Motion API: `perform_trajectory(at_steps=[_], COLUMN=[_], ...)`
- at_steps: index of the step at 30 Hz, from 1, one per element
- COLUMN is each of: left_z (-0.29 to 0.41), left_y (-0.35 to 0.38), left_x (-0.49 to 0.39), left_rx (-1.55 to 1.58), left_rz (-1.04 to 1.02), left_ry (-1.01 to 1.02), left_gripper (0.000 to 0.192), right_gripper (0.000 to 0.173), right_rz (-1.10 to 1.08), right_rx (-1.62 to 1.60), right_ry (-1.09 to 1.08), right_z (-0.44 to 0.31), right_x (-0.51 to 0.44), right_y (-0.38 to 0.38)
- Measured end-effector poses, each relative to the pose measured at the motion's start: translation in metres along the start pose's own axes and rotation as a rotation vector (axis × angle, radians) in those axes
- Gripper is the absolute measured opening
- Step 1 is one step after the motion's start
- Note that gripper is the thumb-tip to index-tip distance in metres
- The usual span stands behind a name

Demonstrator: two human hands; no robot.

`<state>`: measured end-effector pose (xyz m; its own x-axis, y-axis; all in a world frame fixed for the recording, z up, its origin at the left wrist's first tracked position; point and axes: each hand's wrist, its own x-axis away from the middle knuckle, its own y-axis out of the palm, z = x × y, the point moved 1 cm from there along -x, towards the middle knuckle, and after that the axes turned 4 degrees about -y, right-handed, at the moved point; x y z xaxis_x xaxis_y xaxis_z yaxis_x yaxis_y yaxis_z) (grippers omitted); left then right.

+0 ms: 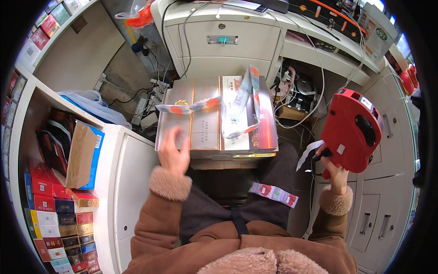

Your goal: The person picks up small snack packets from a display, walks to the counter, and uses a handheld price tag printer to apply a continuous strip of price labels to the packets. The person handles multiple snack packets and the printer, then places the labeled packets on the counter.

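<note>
A red handheld label gun [349, 132] is gripped by its handle in my right hand [334, 171], held out to the right. A white paper strip [309, 154] hangs from its near side. My left hand [174, 150], slightly blurred, hovers over or touches the front left of several cartons [205, 135] stacked before me. Its fingers are apart with nothing between them. Across the cartons lies a strip of printed packets [190, 106], and a longer folded strip [239, 102] stands partly upright at the right. Another short strip of packets [273, 194] rests on my right thigh.
Open shelves of small boxes [61, 219] line the left, with a cut cardboard box [82, 154] among them. Power strips and cables [147, 106] lie behind the cartons' left side. White drawers [224, 42] stand ahead, and loose cables [320, 68] hang at the right.
</note>
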<state>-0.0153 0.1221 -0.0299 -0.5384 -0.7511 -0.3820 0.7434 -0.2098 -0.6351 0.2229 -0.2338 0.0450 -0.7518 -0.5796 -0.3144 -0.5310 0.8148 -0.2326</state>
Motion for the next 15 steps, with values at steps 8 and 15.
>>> perform_trajectory(at_steps=[8,15], left_z=[-0.05,-0.053], left_y=[-0.005,-0.026], left_x=[-0.106,-0.063], left_rx=[-0.711,-0.047], left_rz=[-0.216,-0.578], left_ry=[0.081,-0.325], left_gripper=[0.042,0.017], right_gripper=[0.031,0.043], right_rz=[-0.134,-0.153], right_rx=[-0.115,-0.142], right_ry=[0.152,0.192], right_z=[-0.002,0.006], right_x=[0.021,0.025], right_y=[0.041,0.039])
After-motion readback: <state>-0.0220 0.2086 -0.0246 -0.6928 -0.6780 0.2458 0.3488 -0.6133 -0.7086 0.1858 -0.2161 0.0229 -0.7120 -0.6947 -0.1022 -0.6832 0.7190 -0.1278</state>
